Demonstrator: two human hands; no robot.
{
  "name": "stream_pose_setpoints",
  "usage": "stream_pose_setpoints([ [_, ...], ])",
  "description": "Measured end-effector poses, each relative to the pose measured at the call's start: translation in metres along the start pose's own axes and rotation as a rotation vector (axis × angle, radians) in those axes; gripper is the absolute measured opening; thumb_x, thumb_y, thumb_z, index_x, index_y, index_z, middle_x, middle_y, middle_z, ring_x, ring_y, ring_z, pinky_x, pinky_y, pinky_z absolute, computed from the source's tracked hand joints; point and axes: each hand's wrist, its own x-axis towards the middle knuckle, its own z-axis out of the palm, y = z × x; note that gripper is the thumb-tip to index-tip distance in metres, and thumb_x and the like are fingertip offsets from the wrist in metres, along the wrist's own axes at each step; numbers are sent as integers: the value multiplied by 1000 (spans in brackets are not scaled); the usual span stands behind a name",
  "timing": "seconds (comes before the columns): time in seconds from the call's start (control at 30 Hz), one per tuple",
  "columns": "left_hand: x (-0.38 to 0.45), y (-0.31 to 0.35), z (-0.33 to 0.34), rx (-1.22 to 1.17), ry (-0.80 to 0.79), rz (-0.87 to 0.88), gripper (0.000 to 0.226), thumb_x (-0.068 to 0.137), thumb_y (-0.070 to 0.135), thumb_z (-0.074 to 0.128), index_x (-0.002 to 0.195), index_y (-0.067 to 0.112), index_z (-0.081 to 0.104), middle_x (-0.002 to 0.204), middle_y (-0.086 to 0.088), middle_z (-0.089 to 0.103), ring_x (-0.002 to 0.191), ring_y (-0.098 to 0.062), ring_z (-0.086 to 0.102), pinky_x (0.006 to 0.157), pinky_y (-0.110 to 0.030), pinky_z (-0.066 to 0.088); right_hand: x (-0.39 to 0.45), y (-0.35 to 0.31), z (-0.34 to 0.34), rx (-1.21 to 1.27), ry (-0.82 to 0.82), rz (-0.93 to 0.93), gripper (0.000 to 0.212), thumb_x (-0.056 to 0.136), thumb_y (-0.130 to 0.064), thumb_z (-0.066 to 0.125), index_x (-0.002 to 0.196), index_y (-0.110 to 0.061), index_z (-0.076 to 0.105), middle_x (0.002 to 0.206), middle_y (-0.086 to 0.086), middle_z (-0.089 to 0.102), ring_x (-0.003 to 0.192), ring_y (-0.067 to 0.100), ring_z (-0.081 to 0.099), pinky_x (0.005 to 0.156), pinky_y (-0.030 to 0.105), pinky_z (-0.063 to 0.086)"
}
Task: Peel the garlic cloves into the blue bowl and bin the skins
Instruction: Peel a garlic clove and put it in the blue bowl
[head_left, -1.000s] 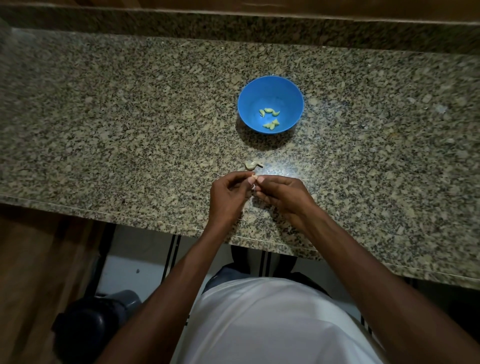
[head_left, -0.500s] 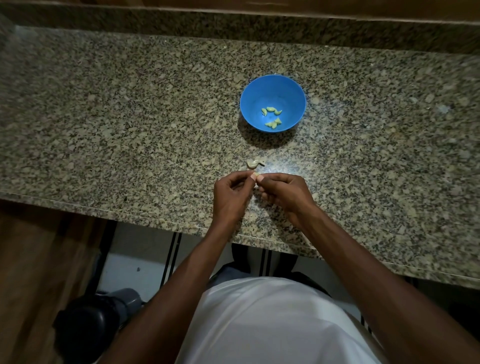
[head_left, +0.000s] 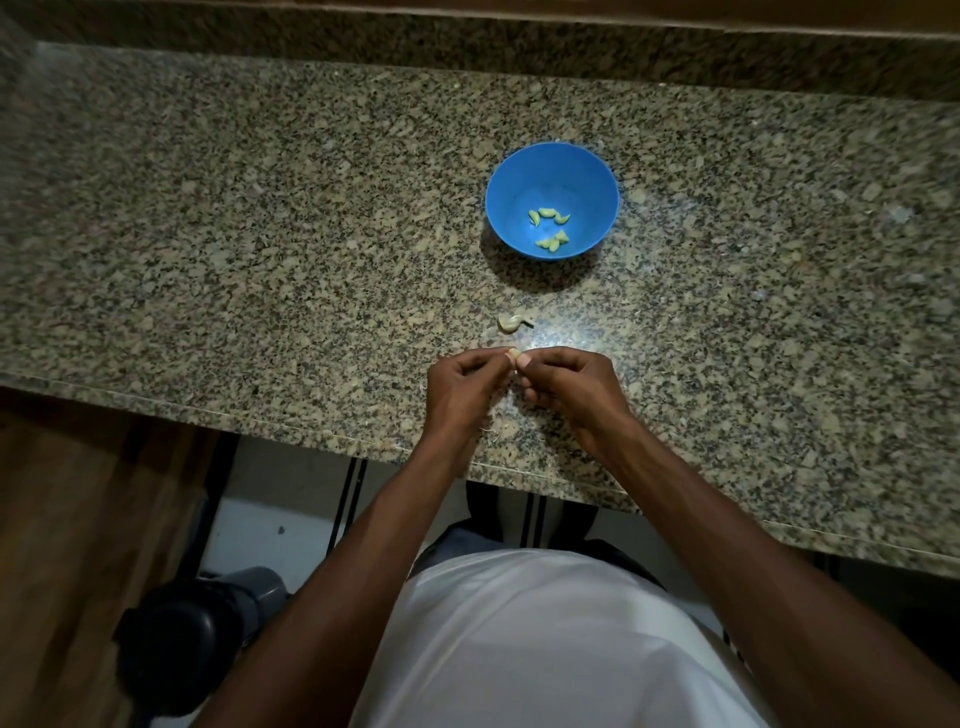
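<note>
A blue bowl (head_left: 552, 200) stands on the granite counter (head_left: 260, 260) and holds several peeled, pale green garlic cloves (head_left: 549, 227). Nearer to me, one unpeeled clove (head_left: 511, 322) with a dark stem lies on the counter. Just in front of it, my left hand (head_left: 462, 389) and my right hand (head_left: 574, 387) meet fingertip to fingertip, both pinching a small garlic clove (head_left: 514, 355). Only its pale top shows between the fingers.
Below the counter edge at the lower left, a dark bin (head_left: 182, 639) with a grey part stands on the floor beside a wooden cabinet front (head_left: 67, 545). A granite backsplash runs along the back of the counter.
Both hands stay together on the clove, with only small finger shifts. The camera has moved slightly, so the bowl sits a little differently in view.
</note>
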Motion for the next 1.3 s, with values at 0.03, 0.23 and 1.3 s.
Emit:
stream_pose_setpoints([
  [0.03,1,1,-2,15,-5,-6,12,90,6,78,101,4,81,88,1,81,81,-10,75,71,-22,61,-1,0,0,-16,-5,-12,10,90,-7,81,97,0,80,80,9,77,74,16,72,73,30,60],
  [0.23,7,0,-8,191,-3,51,13,88,12,80,100,6,80,86,-4,80,85,-17,78,71,-23,61,0,-1,0,-92,8,-62,11,90,-6,82,99,0,79,79,11,78,71,17,73,69,28,60],
  [1.3,20,-1,-8,400,-31,496,8,94,14,75,98,11,82,94,3,79,89,-9,75,77,-29,63,8,-11,-10,-239,-98,-135,13,92,-16,81,100,-6,82,87,13,80,80,25,76,81,38,63],
])
